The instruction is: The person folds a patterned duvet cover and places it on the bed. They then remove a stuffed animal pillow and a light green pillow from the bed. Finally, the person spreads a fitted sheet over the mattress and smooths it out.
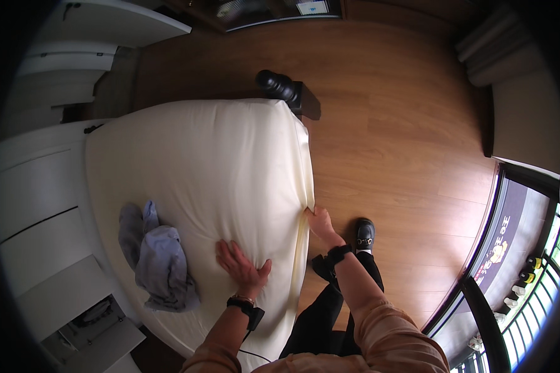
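A cream fitted sheet (205,172) covers the mattress, with shallow creases running across its top. My left hand (243,270) lies on the sheet with its fingers spread, pressing it and holding nothing. At the mattress's right side, my right hand (320,222) grips the sheet's edge, and the cloth is pulled into folds there. A crumpled heap of grey and light-blue clothing (163,265) rests on the bed to the left of my left hand. Both wrists carry black bands with small devices.
A dark turned bedpost (280,88) stands at the far corner. White cabinets (37,186) line the left, with an open drawer (93,321) at lower left. Wooden floor (392,121) lies right of the bed. A sliding door frame (483,307) and a grey curtain (490,51) are at the right.
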`<state>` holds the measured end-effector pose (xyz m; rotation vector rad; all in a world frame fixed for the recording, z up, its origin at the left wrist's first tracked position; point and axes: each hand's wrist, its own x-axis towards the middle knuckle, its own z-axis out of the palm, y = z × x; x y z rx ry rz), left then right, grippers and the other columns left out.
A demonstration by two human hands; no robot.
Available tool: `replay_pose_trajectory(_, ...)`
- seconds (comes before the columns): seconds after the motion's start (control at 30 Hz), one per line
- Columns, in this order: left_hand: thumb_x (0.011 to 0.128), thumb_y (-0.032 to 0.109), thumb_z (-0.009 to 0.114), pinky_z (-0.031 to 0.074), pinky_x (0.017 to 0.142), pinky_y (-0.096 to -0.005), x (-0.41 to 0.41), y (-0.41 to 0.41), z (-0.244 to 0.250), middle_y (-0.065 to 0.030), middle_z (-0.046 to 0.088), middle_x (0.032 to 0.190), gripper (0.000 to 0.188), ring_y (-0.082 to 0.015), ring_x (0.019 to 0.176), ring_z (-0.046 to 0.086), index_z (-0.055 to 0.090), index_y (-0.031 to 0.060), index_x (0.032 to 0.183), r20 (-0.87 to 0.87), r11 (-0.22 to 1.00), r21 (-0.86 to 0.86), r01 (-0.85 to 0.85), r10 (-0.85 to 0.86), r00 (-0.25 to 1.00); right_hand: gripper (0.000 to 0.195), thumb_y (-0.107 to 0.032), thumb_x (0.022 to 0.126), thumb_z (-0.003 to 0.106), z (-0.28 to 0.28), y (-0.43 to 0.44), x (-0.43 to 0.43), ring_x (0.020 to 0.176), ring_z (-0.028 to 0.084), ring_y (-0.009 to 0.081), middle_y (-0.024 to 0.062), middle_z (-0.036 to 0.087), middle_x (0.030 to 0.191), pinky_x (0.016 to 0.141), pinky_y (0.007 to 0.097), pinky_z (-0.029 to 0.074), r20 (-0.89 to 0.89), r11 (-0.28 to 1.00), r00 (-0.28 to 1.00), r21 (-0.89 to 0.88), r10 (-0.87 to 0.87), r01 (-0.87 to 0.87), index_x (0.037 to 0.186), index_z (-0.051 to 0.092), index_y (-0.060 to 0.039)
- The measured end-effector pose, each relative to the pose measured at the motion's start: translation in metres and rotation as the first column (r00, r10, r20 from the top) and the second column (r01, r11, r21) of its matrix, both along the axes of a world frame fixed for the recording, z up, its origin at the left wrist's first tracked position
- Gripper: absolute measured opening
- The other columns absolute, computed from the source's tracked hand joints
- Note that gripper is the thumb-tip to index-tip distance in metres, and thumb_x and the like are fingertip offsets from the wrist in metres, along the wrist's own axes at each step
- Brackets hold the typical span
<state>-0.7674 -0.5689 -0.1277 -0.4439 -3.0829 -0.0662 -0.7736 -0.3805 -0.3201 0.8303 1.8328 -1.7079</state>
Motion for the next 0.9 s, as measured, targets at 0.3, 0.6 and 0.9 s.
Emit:
replay_pose_trajectory(0.3, 0.076, 0.072, 0.045, 0.015, 0.1, -0.0649, -0.004, 0.002, 0.001, -0.0287, 0.018, 0.143, 0.1, -0.0481, 0.131, 0.016, 0.016, 0.0022, 0.141, 0.049, 1.0, -0.017, -0.015, 0.016, 0.999, 0.046, -0.043, 0.094, 0.048, 0.023, 0.001, -0.015, 0.088, 0.056, 0.0185, 0.009, 0.062, 0.095, 0.075, 0.0351, 0.048, 0.549, 0.378, 0.65, -0.533, -0.525, 0.757, 0.108, 0.057, 0.0005)
replay_pose_trajectory(0.6, 0.075, 0.074, 0.043, 0.015, 0.101, -0.0632, -0.005, 0.001, -0.001, -0.0287, 0.02, 0.141, 0.1, -0.047, 0.131, 0.017, 0.019, 0.002, 0.14, 0.013, 1.0, 0.005, 0.016, -0.016, 1.0, 0.03, -0.029, 0.095, 0.051, 0.134, 0.006, -0.017, 0.063, 0.053, 0.0065, -0.0022, 0.06, 0.076, 0.054, 0.0226, 0.043, 0.374, 0.393, 0.714, -0.639, -0.592, 0.661, 0.086, 0.063, -0.0038)
replay_pose_trajectory(0.9, 0.074, 0.074, 0.043, 0.016, 0.099, -0.0638, -0.004, 0.0, 0.002, -0.0287, 0.023, 0.138, 0.099, -0.0479, 0.13, 0.019, 0.022, 0.001, 0.137, 0.005, 1.0, -0.003, 0.013, -0.013, 1.0, 0.03, -0.029, 0.095, 0.05, 0.125, -0.013, -0.014, 0.066, 0.056, 0.0082, 0.0001, 0.062, 0.079, 0.058, 0.0239, 0.046, 0.253, 0.508, 0.791, -0.65, -0.557, 0.565, 0.092, 0.063, -0.0021)
